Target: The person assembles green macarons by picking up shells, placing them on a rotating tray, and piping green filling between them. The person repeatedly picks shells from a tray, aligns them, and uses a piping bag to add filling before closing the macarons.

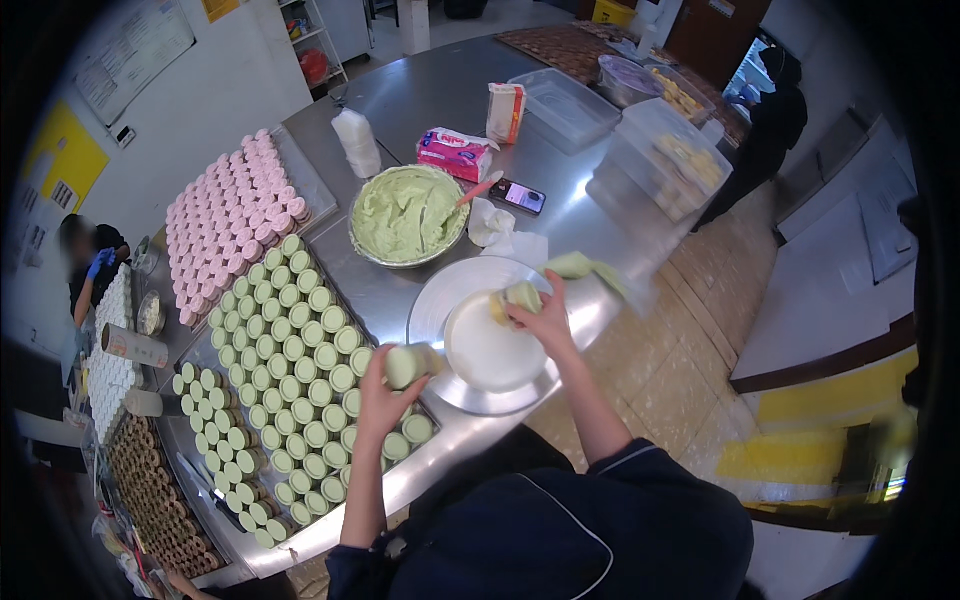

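Observation:
My left hand is closed around a green-topped dessert cup, held between the tray and the turntable. Another green-topped dessert cup is gripped by my right hand, tilted over a white disc. This disc rests on a round silver turntable near the table's front edge. Left of my left hand, a tray carries many rows of green-topped dessert cups. Just beyond my right hand lies a piping bag with green cream. Both held cups are slightly blurred, and my fingers partly cover them.
Behind the turntable stands a bowl of green cream with a pink-handled spatula. Around it are a phone, a pink packet and plastic tubs. Pink-topped cups fill a far-left tray. Other people work left and far right.

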{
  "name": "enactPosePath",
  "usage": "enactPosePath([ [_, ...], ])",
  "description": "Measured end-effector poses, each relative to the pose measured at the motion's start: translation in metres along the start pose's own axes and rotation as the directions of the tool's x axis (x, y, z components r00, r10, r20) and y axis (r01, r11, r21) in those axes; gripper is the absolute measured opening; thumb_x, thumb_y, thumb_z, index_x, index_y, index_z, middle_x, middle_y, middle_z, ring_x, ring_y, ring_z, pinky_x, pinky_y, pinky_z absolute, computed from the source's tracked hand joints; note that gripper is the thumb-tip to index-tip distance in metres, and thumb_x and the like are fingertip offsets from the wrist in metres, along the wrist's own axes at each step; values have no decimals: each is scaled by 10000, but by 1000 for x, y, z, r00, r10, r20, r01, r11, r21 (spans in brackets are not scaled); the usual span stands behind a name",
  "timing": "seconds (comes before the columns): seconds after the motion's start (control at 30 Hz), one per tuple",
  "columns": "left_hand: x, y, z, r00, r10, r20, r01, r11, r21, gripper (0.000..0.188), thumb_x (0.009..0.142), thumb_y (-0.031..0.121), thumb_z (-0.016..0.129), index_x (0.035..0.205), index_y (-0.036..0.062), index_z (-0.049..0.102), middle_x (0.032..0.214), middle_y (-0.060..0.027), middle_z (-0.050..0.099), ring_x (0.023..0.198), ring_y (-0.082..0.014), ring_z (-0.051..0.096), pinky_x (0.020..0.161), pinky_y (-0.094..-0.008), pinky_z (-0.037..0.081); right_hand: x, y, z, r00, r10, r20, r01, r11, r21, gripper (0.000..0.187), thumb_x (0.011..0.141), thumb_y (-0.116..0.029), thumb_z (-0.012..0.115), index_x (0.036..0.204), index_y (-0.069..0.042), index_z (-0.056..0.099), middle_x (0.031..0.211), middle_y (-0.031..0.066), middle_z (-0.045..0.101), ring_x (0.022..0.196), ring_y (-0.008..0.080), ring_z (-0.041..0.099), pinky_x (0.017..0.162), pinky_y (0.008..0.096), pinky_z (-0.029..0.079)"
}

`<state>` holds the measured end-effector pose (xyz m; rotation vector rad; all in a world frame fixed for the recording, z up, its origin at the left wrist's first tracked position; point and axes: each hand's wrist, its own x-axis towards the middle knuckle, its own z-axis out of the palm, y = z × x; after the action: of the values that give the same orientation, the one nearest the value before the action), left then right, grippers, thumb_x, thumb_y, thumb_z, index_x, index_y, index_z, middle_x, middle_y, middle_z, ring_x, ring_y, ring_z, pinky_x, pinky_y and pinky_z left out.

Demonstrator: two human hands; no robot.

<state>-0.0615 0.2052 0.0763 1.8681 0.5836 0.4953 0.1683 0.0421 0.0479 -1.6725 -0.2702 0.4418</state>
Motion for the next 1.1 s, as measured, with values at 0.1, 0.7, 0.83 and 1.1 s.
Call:
enactPosePath([
  [0.1,48,6,43,984,121,130,-143,973,179,581,655,157,752,1132,29,448,1071,-137,534,960,-257,569,781,-355,488,-14,-9,-39,995,101,14,-102,975,196,899,675,-77,736,1331,-111,122,1033,162,543,844,201,595,618,285,525],
  [0.7,52,-1,49,962,223,155,-242,963,118,860,685,198,713,1355,54,194,1347,-216,293,1251,-361,306,1038,-382,277,-57,-66,-58,995,-32,96,12,980,199,804,717,-8,667,1352,-149,194,1088,135,525,929,207,574,647,282,536],
  [0.83,-25,-9,-11,968,209,-137,-212,977,-12,627,755,85,623,1301,47,317,1307,-189,362,1218,-317,366,1011,-361,309,-66,-92,16,893,-35,448,-32,989,142,813,693,42,658,1344,-147,211,1095,128,511,950,206,562,677,292,535],
  [1.1,-246,-80,-121,518,-65,-853,82,996,-26,311,747,-106,470,1036,0,510,1099,-137,509,1011,-233,522,828,-302,444,-138,-70,242,365,-168,916,393,920,12,548,634,-70,740,1103,-104,457,1049,44,489,1004,166,497,855,316,427],
])
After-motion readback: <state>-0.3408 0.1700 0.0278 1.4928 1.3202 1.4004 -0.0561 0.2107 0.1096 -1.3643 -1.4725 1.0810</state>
